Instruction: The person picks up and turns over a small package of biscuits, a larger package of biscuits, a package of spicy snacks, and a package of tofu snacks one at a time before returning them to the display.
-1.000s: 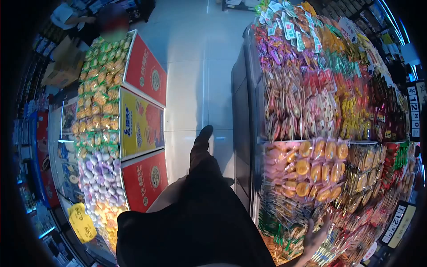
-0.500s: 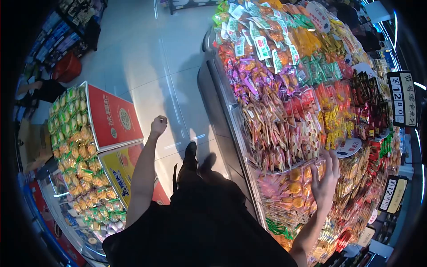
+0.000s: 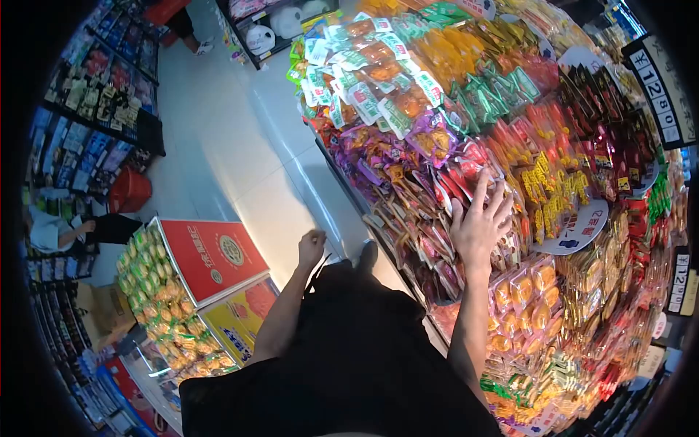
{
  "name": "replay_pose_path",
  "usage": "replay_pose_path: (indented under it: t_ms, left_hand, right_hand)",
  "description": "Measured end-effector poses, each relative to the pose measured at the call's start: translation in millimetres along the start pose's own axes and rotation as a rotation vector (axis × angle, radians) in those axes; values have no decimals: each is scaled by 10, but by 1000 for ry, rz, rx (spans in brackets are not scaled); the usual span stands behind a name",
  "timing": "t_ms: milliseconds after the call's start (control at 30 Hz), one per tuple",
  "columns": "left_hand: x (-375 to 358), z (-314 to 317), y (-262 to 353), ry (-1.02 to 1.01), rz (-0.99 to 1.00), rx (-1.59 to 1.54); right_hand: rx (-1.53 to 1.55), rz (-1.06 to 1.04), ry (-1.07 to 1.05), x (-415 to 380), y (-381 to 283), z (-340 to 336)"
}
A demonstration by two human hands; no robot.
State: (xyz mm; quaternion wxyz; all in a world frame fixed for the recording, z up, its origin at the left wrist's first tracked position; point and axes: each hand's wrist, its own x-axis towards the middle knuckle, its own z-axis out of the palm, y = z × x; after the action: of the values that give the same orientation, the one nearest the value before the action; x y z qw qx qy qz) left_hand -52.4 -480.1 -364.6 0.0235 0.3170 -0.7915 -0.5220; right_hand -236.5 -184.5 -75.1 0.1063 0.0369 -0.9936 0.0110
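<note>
Over the snack display, my right hand (image 3: 480,222) is stretched out with its fingers spread. Its fingertips overlap the red snack packets (image 3: 473,166) in this view, and nothing is gripped in it. Beside its wrist stand rows of thin brownish packets (image 3: 419,218). Nearer my forearm are clear bags of round golden snacks (image 3: 520,291). Down by my body, above the aisle floor, my left hand (image 3: 312,247) has its fingers curled in with nothing showing in them.
Yellow packets (image 3: 550,186) and green-white packets (image 3: 364,80) fill other parts of the display. Price signs (image 3: 659,91) stand along its right side. Left of the aisle (image 3: 269,182) is a second stand with a red panel (image 3: 215,255). A person (image 3: 65,229) is at the far left.
My right hand has moved forward from the round-snack bags to the red packets, fingers still spread. The view has shifted along the display; my left hand stays curled near my body.
</note>
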Motion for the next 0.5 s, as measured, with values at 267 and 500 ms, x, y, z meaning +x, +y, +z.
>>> replay_pose_path:
  t_ms: [267, 500]
  left_hand:
    - [943, -142, 2300, 265, 349, -152]
    - [1355, -157, 2560, 5, 196, 47]
  right_hand:
    - [44, 43, -17, 37, -34, -22]
    - [47, 97, -22, 117, -87, -3]
